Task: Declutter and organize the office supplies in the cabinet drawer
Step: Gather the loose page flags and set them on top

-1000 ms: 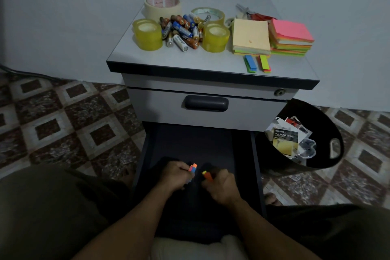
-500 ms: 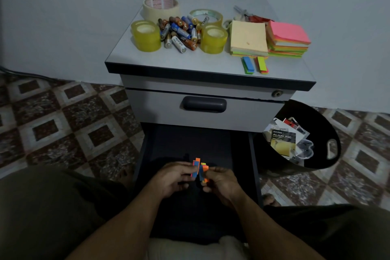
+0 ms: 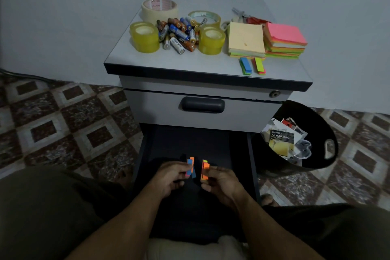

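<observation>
A: L hand [image 3: 172, 178] – thumb & fingers pinch a blue-orange flag stack [image 3: 190, 167], held upright over the open drawer [image 3: 190, 141].
B: R hand [image 3: 224, 182]?
A: Same grip, on an orange flag stack [image 3: 204, 172]. The 2 stacks are near, not touching.
B: Other supplies?
A: On the cabinet top [image 3: 168, 62]: tape rolls [image 3: 145, 37], batteries [image 3: 178, 32] betw. them, note pads [image 3: 245, 40] at right, 2 more flag strips [image 3: 245, 65] just in front of the pads. Bin [image 3: 316, 120] w/ packaging stands beside the cabinet, right side.

Patterned floor tiles [image 3: 63, 116], a pale wall [image 3: 63, 17], perhaps a cable [image 3: 23, 74] at left.
</observation>
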Demonstrator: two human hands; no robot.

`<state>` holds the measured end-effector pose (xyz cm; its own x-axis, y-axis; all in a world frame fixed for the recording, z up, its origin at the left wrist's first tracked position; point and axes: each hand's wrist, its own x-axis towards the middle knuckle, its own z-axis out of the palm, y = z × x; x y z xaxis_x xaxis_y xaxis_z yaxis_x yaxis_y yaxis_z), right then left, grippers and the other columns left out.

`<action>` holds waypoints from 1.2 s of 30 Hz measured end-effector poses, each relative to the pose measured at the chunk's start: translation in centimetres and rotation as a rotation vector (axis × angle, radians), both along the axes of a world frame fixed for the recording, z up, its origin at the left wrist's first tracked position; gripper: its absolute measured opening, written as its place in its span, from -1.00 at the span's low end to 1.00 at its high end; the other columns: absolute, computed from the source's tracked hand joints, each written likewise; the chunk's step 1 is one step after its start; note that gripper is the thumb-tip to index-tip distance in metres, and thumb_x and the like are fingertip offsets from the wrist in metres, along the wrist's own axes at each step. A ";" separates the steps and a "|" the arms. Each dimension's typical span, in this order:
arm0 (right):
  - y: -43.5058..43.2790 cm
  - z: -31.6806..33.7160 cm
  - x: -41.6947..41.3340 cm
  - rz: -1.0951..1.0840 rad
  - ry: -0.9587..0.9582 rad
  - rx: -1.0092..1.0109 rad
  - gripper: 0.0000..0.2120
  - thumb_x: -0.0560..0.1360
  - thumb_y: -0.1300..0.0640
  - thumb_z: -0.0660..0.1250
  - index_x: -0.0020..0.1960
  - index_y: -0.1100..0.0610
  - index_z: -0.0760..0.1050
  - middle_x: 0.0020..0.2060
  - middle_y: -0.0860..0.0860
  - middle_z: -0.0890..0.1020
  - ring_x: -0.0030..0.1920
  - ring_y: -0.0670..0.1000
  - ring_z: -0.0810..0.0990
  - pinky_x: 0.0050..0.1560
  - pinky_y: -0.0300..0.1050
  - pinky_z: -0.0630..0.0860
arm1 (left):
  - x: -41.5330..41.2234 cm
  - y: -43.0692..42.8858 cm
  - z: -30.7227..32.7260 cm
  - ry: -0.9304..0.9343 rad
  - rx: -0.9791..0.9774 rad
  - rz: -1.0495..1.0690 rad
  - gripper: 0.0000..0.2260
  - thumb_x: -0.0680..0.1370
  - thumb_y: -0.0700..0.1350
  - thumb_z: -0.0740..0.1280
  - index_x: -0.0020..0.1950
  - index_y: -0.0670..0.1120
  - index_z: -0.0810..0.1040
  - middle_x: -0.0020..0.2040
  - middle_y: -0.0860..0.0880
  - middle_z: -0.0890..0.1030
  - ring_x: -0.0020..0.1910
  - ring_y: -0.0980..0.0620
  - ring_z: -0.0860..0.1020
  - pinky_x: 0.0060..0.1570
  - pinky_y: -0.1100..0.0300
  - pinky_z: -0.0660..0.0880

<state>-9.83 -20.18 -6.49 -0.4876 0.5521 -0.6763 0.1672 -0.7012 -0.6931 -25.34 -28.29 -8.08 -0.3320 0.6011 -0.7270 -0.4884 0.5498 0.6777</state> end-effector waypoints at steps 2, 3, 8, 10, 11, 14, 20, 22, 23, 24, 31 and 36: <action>0.2 0.1 0.1 0.015 0.029 -0.046 -0.92 0.51 0.31 0.39 -0.01 0.21 0.56 -0.22 0.06 0.65 -0.21 0.00 0.60 -0.20 -0.12 0.56 | 0.0 0.0 0.0 0.002 -0.005 0.005 -0.85 0.50 -0.12 0.47 0.06 -0.07 0.67 0.03 -0.05 0.69 0.01 0.00 0.61 -0.16 0.16 0.48; 0.2 0.1 0.1 0.023 0.031 -0.062 -0.92 0.50 0.30 0.39 -0.02 0.19 0.56 -0.25 0.05 0.65 -0.22 0.00 0.60 -0.21 -0.12 0.55 | 0.1 0.1 0.1 0.003 -0.005 -0.003 -0.84 0.50 -0.12 0.47 0.07 -0.07 0.67 0.04 -0.05 0.69 0.02 0.00 0.62 -0.15 0.15 0.49; 0.1 -0.4 0.0 0.107 0.000 -0.070 -0.86 0.48 0.27 0.42 0.04 0.23 0.59 -0.22 0.10 0.61 -0.32 -0.04 0.55 -0.24 -0.12 0.51 | 0.4 0.2 0.2 0.041 0.000 -0.054 -0.82 0.50 -0.11 0.47 0.09 -0.05 0.66 0.08 -0.04 0.69 0.09 -0.02 0.61 -0.08 0.12 0.50; 0.0 -0.6 0.1 0.135 -0.036 -0.038 -0.84 0.47 0.25 0.43 0.04 0.23 0.61 -0.21 0.10 0.63 -0.31 -0.04 0.56 -0.20 -0.10 0.52 | 0.4 0.1 0.6 0.045 -0.004 -0.085 -0.79 0.50 -0.10 0.47 0.12 -0.05 0.64 0.09 -0.03 0.68 0.11 -0.02 0.60 -0.06 0.11 0.50; 0.0 -0.7 0.1 0.139 -0.044 -0.023 -0.84 0.47 0.25 0.44 0.04 0.23 0.61 -0.22 0.09 0.64 -0.30 -0.04 0.58 -0.20 -0.11 0.53 | 0.4 0.1 0.7 0.036 -0.005 -0.097 -0.78 0.50 -0.09 0.47 0.13 -0.05 0.65 0.09 -0.03 0.69 0.12 -0.02 0.61 -0.06 0.10 0.50; -0.2 -1.0 0.1 0.135 -0.067 0.026 -0.92 0.48 0.29 0.43 -0.03 0.22 0.60 -0.22 0.10 0.67 -0.26 0.00 0.63 -0.21 -0.11 0.55 | 0.5 -0.1 1.1 -0.002 0.000 -0.128 -0.78 0.50 -0.10 0.47 0.14 -0.06 0.65 0.08 -0.03 0.70 0.11 -0.01 0.61 -0.06 0.11 0.49; 0.0 -2.9 0.0 0.368 -0.491 0.647 -0.95 0.52 0.19 0.41 -0.06 0.19 0.60 -0.29 0.03 0.64 -0.33 -0.07 0.61 -0.32 -0.24 0.44 | -0.1 0.3 -0.2 0.614 -0.104 -0.152 -0.98 0.50 -0.13 0.47 -0.12 -0.02 0.69 -0.22 -0.02 0.67 -0.20 -0.02 0.61 -0.24 0.19 0.49; -0.1 -3.3 0.6 0.593 -0.703 0.923 -0.76 0.55 -0.01 0.32 0.17 0.05 0.55 -0.08 0.07 0.67 -0.07 0.08 0.67 -0.15 -0.19 0.53 | -0.1 -0.1 -0.4 1.026 -0.217 -0.450 -0.91 0.52 0.00 0.44 -0.08 0.01 0.70 -0.10 -0.02 0.69 -0.08 -0.07 0.65 -0.11 0.16 0.55; -0.1 -3.3 0.6 0.651 -0.717 0.990 -0.70 0.56 -0.05 0.28 0.27 -0.03 0.49 0.03 0.07 0.66 0.03 0.12 0.66 -0.04 -0.15 0.56 | 0.1 -0.2 -0.2 1.145 -0.250 -0.559 -0.86 0.54 0.03 0.40 -0.02 0.02 0.69 -0.04 -0.03 0.69 -0.03 -0.10 0.64 -0.07 0.12 0.56; -0.2 -3.3 0.6 0.682 -0.715 1.053 -0.67 0.57 -0.07 0.24 0.32 -0.09 0.43 0.10 0.05 0.63 0.08 0.13 0.63 0.03 -0.11 0.55 | 0.4 -0.3 0.0 1.204 -0.263 -0.630 -0.84 0.56 0.05 0.36 0.02 0.01 0.68 0.00 -0.06 0.67 0.00 -0.13 0.63 -0.05 0.08 0.56; -0.2 -4.1 0.7 0.721 -0.719 1.044 -0.64 0.62 -0.16 0.14 0.24 0.04 0.47 0.13 0.07 0.60 0.09 0.12 0.61 0.09 -0.10 0.53 | 0.7 -0.5 -1.1 1.243 -0.229 -0.773 -0.85 0.60 -0.03 0.29 0.03 -0.04 0.62 0.04 -0.08 0.62 0.00 -0.11 0.60 -0.14 0.11 0.44; -0.5 -3.7 0.6 0.664 -0.675 1.082 -0.66 0.64 -0.15 0.12 0.17 0.08 0.46 0.10 0.13 0.58 0.10 0.21 0.59 0.08 -0.03 0.50 | 0.8 -0.6 -1.3 1.220 -0.158 -0.761 -0.81 0.60 -0.03 0.29 0.03 -0.12 0.60 0.11 -0.13 0.56 0.09 -0.19 0.57 -0.01 0.06 0.49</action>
<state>-9.24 -20.68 -10.21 -0.6153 0.7368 -0.2803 0.7537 0.4455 -0.4832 -24.50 -28.92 -9.34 -0.4243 0.8529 -0.3043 0.7782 0.5152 0.3591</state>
